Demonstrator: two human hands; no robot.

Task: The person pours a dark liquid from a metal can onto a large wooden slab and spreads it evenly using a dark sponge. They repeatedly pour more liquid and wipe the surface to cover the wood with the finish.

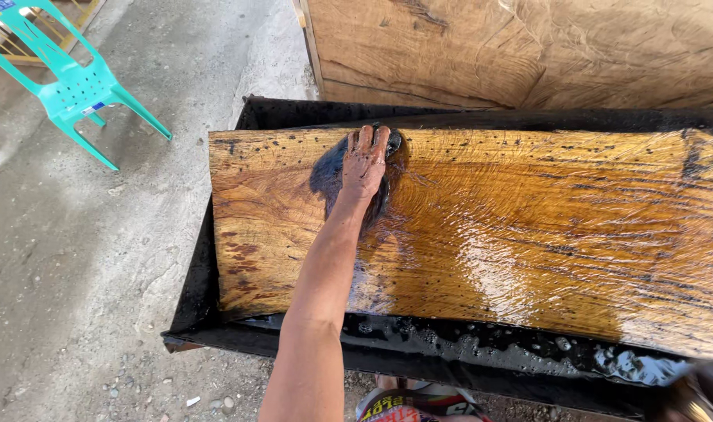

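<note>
A concrete floor (83, 258) fills the left of the scene, grey and scattered with small stones near the bottom edge. On it stands a long black trough (208, 312) running from the left-centre off to the right, its near channel holding dark liquid with small bubbles. Lying in the trough is a wide wooden slab (528, 227), golden brown, glossy and wet across most of its face, dotted with small dark holes along its far edge and left end. Behind the trough, at the far side, another pale, dry wooden slab (521, 47) leans upright. At the far left a turquoise plastic chair (71, 82) sits tilted on the floor, well apart from the trough.

One bare arm reaches from the near edge up over the wet slab. Its hand, the left hand (364, 164), lies palm down near the slab's far edge, fingers together and pressed flat on a dark rag (333, 176) that shows at both sides of the hand and past the fingertips. The wood around the rag is stained darker. The right hand is out of sight.
</note>
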